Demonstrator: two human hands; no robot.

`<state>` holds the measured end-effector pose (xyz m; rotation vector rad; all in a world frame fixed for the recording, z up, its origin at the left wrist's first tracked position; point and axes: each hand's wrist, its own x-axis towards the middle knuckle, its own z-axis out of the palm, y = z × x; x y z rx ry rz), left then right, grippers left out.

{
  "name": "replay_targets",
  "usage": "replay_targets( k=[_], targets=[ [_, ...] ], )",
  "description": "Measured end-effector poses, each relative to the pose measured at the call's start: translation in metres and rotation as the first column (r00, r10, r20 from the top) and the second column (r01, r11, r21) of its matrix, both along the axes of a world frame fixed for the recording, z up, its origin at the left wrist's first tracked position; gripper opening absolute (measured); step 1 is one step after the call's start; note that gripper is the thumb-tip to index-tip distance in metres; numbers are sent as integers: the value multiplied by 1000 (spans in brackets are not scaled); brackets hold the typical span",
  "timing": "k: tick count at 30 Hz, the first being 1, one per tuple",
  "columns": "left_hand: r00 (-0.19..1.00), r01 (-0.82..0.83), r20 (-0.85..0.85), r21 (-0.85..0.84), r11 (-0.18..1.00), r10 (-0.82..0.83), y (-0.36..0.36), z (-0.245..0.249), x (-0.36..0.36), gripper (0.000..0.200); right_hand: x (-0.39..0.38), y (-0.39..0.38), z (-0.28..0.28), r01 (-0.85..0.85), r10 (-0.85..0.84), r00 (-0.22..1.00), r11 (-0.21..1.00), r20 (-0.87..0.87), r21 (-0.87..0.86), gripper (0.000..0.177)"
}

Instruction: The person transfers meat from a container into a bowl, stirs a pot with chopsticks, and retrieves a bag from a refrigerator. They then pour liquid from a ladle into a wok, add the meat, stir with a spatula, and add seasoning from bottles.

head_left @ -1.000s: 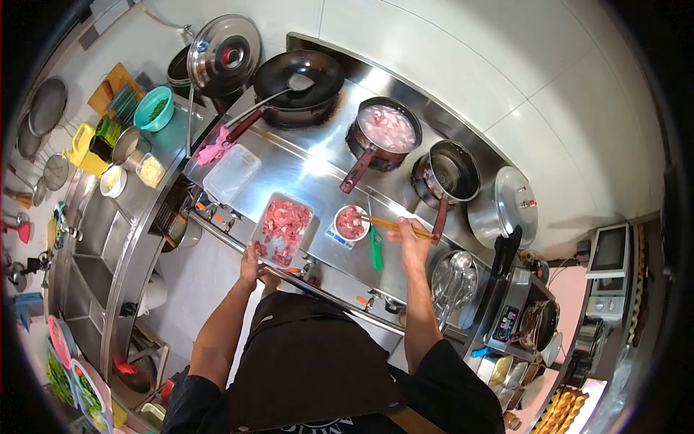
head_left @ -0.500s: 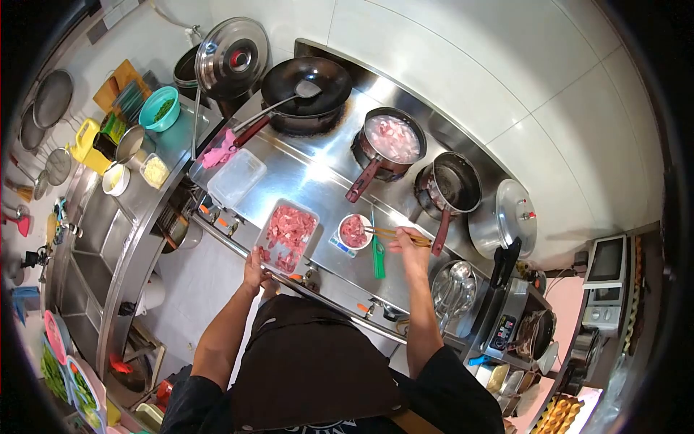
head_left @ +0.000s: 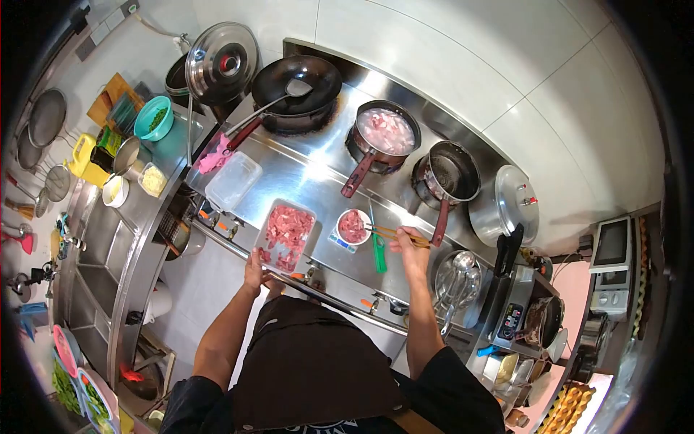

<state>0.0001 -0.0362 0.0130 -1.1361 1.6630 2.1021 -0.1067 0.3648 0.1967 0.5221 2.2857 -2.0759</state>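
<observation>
My right hand [head_left: 409, 244] holds a pair of wooden chopsticks [head_left: 390, 233] whose tips reach the rim of a small white bowl of raw meat [head_left: 353, 226] standing on a small scale. My left hand [head_left: 254, 267] grips the near edge of a clear rectangular tray of raw meat pieces [head_left: 284, 233] on the steel counter [head_left: 303, 181]. A green-handled tool [head_left: 377, 249] lies between the bowl and my right hand.
Behind stand a black wok with a ladle [head_left: 296, 79], a pot of meat in water [head_left: 383, 134], a dark pot [head_left: 448, 173], a pot lid [head_left: 506, 202] and an empty clear container [head_left: 231, 181]. Bowls and tubs sit at left; appliances at right.
My right hand has drawn the chopsticks slightly toward me, their tips now at the bowl's right rim. My left hand keeps hold of the tray.
</observation>
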Motion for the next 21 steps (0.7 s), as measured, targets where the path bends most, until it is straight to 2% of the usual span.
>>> replay_targets(
  k=[7,11,14,16,20,21],
  targets=[
    [1000,13,27,-33,999,-12,3,9,2,79,-15,-13,-30,-98,97,995,995,22,20,26],
    [999,27,41,-46,999,-25,5,16,3,79,-22,-17,-58,-35,35,999,999,-6,7,25],
    [998,52,23,-34,998,-52,0,7,5,79,-19,-15,-50,58,-61,997,996,-47,-65,25],
    [1000,4,28,-19,1000,-3,3,11,5,76,-11,-12,-16,72,-80,994,992,-71,-100,26],
    [988,-153,-12,103,983,155,17,2,-2,68,0,-23,13,-9,-6,995,988,-101,-151,26],
    [988,-147,-23,115,982,150,19,-4,-5,67,3,-34,16,-47,25,993,982,-119,-183,25]
  ],
)
